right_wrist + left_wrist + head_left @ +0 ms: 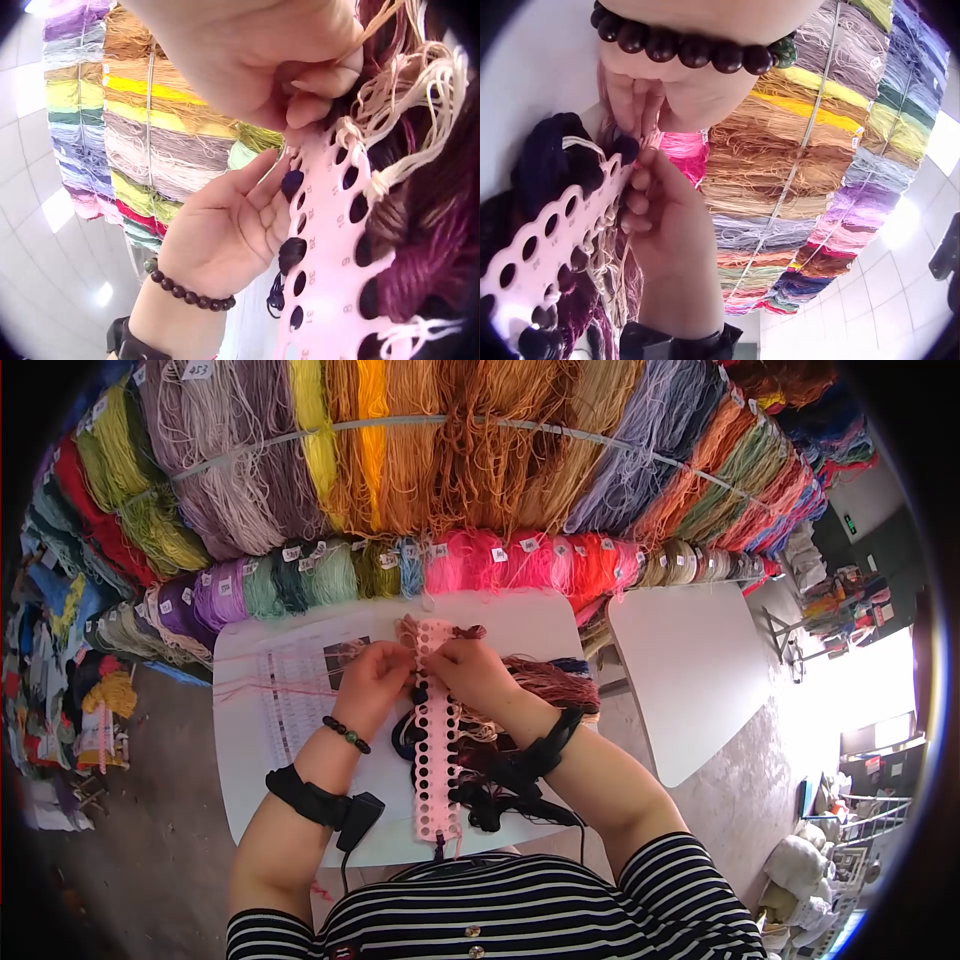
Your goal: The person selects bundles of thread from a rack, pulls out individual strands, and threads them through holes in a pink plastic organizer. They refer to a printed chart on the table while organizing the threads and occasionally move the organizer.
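A long pink thread organizer board, with holes along both edges and printed numbers, lies lengthwise before me. My left hand grips its left edge near the far end, its fingertips partly hidden. My right hand is at the opposite edge, pinching a tan embroidery thread between thumb and curled fingers. Looped through the holes are cream thread, plum thread and a dark navy bundle. Both hands are close together, nearly meeting over the board in the left wrist view.
A printed chart lies on the white table at left, with pink strands across it. Reddish-brown skeins spread at right. Racks of coloured yarn rise behind. Another white table stands right.
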Demonstrator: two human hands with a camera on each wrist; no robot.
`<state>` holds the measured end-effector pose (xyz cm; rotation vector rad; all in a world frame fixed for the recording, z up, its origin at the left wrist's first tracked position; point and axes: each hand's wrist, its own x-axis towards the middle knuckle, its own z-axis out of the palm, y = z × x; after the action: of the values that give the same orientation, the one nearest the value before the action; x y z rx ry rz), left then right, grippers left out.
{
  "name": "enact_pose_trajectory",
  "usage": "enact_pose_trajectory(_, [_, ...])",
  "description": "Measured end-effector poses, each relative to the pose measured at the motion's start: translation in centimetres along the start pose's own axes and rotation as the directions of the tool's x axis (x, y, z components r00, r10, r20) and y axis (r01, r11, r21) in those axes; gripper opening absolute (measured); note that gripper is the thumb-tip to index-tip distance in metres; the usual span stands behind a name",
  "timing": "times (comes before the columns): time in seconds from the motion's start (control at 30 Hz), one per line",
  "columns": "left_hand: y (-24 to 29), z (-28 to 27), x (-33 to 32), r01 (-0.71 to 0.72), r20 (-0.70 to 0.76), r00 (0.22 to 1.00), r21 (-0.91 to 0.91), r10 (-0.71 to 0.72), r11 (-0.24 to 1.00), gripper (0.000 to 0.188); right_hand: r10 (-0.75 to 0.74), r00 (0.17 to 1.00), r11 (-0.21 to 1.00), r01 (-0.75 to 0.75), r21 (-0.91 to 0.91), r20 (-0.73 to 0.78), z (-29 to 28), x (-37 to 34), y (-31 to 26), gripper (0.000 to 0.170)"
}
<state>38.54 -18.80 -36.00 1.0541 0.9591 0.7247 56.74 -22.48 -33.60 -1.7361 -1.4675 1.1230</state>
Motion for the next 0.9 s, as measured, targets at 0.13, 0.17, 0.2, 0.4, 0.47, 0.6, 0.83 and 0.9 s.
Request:
enact_pose_trajectory(0.13, [0.2,0.3,0.5,0.007,0.012,1.000,0.092,-0.008,0.996,0.026,0.107,0.992,0.989,-0.113,0.097,0.068,-0.1,0.6,0.4,0.031])
enact_pose_trajectory(0.17, [0.4,0.4,0.5,0.020,0.022,1.000,0.112,-0.022,0.994,0.026,0.140,0.986,0.977,-0.153,0.152,0.089,-0.2,0.6,0.2,0.031])
enact_pose_trajectory(0.2, [0.6,0.6,0.5,0.028,0.023,0.999,0.110,-0.031,0.994,0.027,0.174,0.978,0.959,-0.194,0.204,0.113,-0.3,0.6,0.1,0.032])
enact_pose_trajectory(0.4, [1.9,1.3,0.0,0.068,0.026,0.997,0.034,-0.069,0.997,0.033,0.079,0.992,0.996,-0.076,-0.043,0.094,-0.6,1.5,0.5,0.037])
enact_pose_trajectory(0.47, [2.0,1.4,0.0,0.068,0.024,0.997,0.019,-0.069,0.997,0.035,-0.002,0.995,0.986,0.019,-0.168,0.101,-1.0,1.4,-0.6,0.036])
enact_pose_trajectory(0.6, [1.3,1.2,0.8,0.066,0.013,0.998,0.073,-0.067,0.995,0.034,-0.201,0.978,0.891,0.208,-0.403,0.060,-0.5,1.6,-0.3,0.038])
enact_pose_trajectory(0.83, [2.4,0.1,-0.5,-0.185,-0.010,0.970,0.621,0.244,0.761,0.031,0.143,0.960,0.966,-0.189,0.178,0.242,-0.8,1.4,0.0,0.025])
enact_pose_trajectory(0.9, [2.7,-0.6,-1.0,-0.184,-0.026,0.970,0.569,0.241,0.802,0.030,0.174,0.954,0.952,-0.226,0.205,0.243,-1.1,0.9,-0.5,0.023])
